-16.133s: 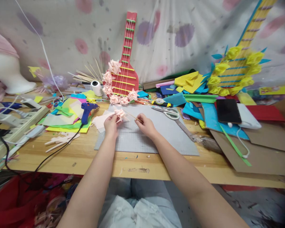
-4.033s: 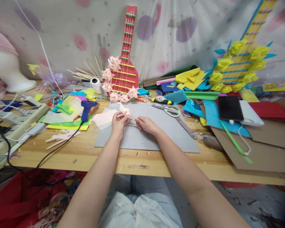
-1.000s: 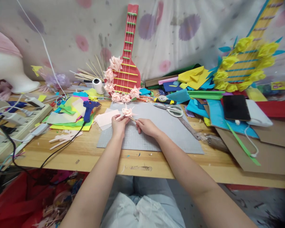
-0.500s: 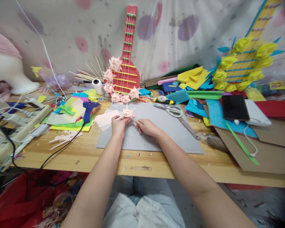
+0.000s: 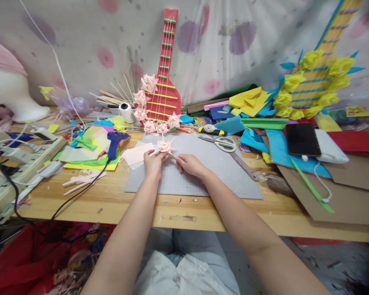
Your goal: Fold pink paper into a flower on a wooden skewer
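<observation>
Over the grey cutting mat, my left hand is closed on a pale pink paper flower with pointed petals. My right hand pinches a thin stick whose far end reaches to the flower's base. Left of my left hand lie pale pink paper pieces. Behind the mat stands a red paper-covered instrument model with strings and several pink flowers along its left and lower edge.
A blue glue gun rests on coloured paper at left, its cord trailing forward. Scissors and a metal ruler lie at right. A power strip, cardboard, a phone and a yellow-flowered instrument model flank the work area.
Both hands stay in nearly the same place, still on the flower and stick. The camera view has shifted very slightly.
</observation>
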Available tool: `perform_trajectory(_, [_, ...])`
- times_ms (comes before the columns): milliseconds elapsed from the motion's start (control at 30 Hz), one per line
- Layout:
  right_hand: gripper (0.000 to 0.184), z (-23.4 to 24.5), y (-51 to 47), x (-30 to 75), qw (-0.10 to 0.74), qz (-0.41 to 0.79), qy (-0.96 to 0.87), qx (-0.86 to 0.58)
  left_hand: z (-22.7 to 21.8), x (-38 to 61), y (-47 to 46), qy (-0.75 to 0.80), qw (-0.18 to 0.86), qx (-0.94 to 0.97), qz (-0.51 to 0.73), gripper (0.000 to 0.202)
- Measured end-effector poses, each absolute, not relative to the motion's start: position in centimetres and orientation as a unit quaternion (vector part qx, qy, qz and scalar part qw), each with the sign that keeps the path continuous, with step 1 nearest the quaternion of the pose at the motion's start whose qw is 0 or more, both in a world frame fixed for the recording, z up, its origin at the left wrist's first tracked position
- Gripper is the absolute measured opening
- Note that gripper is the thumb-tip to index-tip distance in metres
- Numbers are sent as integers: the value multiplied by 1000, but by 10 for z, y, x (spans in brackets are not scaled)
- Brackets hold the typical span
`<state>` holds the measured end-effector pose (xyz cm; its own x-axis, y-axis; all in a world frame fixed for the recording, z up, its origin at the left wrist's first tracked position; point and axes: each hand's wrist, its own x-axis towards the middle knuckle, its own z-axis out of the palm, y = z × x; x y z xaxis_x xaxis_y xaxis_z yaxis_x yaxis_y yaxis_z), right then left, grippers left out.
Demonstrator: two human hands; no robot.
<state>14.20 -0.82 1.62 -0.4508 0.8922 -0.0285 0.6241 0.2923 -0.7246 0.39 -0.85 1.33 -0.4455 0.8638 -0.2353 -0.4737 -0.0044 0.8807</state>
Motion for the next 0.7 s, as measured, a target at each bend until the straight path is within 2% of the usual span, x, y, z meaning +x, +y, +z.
perform_trajectory(233, [36,17,-7,143,195,310,-793,-487,16,3,-8,538,472,184,674,55])
perform_trajectory(467, [33,21,-10,139,200,238,-808,-500,16,6,-7,492,475,165,711,45])
perform_trajectory(700, [26,19,-10,136,198,186,-797,-540,15,6,-4,476,476,139,726,44])
